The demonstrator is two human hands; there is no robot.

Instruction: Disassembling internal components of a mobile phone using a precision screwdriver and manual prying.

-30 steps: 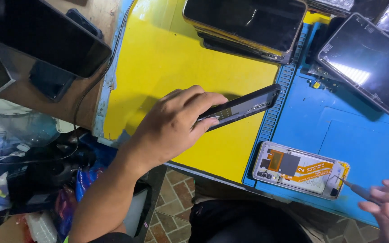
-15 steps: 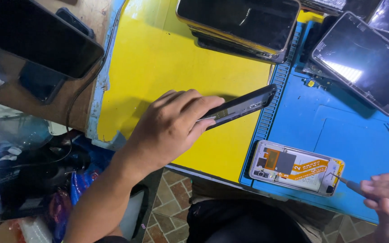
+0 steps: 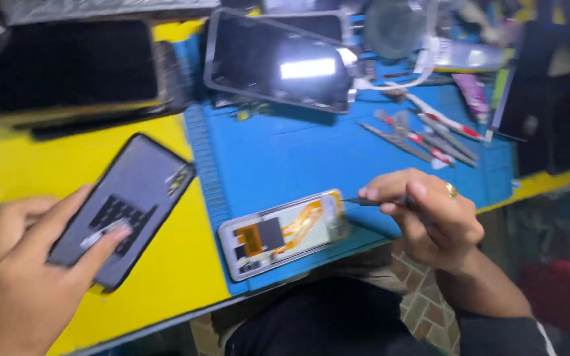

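Phone (image 3: 284,232): opened, insides bared, on blue mat (image 3: 298,155).
Right hand (image 3: 430,217): fingers pinch tool (image 3: 364,201) at its edge.
Left hand (image 3: 28,270): fingers grip dark back cover (image 3: 123,207).
Progress: disassembly seems midway.

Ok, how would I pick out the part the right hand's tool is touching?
Find the blue work mat and follow it to its near edge. There lies an opened phone frame, pale, with an orange ribbon cable across it, and the thin tool in the right hand meets its right end. The other phones nearby are dark slabs.

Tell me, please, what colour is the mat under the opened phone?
Blue mat, under the opened phone; head view.
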